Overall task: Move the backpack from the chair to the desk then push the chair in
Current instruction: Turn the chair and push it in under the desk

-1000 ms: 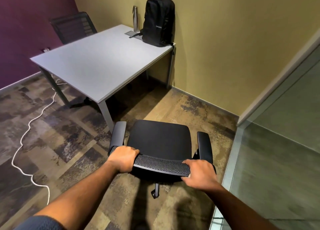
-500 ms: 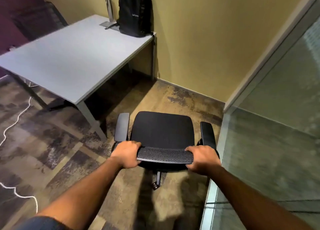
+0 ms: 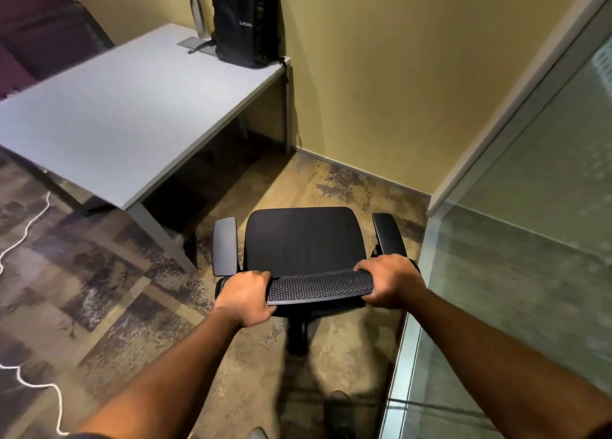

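Both hands are wrapped around the mesh top edge of the chair backrest, left hand at the left end and right hand at the right end, fingers curled over the front, so it's a solid two-handed grip. The backpack is already up on the tabletop, standing upright at the far right corner against the yellow wall, so that half looks done to me. What matters now is that the opening under the tabletop lies ahead and off to the left of the hands, while the seat faces straight at the wall, so the chair probably needs to swing left before it rolls in. Left hand is the nearer one to the desk. Watch the near desk leg, which sits just beside the left armrest, and the glass partition close on the right. A white cable snakes on the floor farther left, and a second chair sits at the far side.
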### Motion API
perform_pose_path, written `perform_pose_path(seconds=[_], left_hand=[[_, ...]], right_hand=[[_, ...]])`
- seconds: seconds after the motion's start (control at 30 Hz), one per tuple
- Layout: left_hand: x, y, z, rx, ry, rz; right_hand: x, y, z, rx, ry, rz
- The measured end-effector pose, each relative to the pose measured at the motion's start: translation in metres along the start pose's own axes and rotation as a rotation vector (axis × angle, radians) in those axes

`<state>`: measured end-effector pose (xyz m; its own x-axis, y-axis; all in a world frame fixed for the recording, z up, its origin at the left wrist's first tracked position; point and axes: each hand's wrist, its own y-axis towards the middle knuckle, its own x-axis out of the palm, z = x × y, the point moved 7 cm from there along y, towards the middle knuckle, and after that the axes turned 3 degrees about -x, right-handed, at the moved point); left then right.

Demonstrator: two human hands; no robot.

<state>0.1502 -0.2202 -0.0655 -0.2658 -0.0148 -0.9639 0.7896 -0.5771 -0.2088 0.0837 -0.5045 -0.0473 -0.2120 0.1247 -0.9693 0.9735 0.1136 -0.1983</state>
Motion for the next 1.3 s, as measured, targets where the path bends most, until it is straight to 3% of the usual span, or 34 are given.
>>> perform_pose_path(seconds=[0.13, 0.5, 1.3], left_hand=[[0.001, 0.024, 0.017, -0.058, -0.003, 0.014], [-0.014, 0.104, 0.041, -0.271, -0.036, 0.052], [-0.062, 0.331, 0.007, -0.659, -0.077, 0.098]], right_hand=[[-0.007, 0.020, 0.031, -0.040, -0.015, 0.055], [-0.050, 0.121, 0.099, -0.263, -0.108, -0.023], [-0.127, 0.415, 0.204, -0.538, -0.184, -0.142]])
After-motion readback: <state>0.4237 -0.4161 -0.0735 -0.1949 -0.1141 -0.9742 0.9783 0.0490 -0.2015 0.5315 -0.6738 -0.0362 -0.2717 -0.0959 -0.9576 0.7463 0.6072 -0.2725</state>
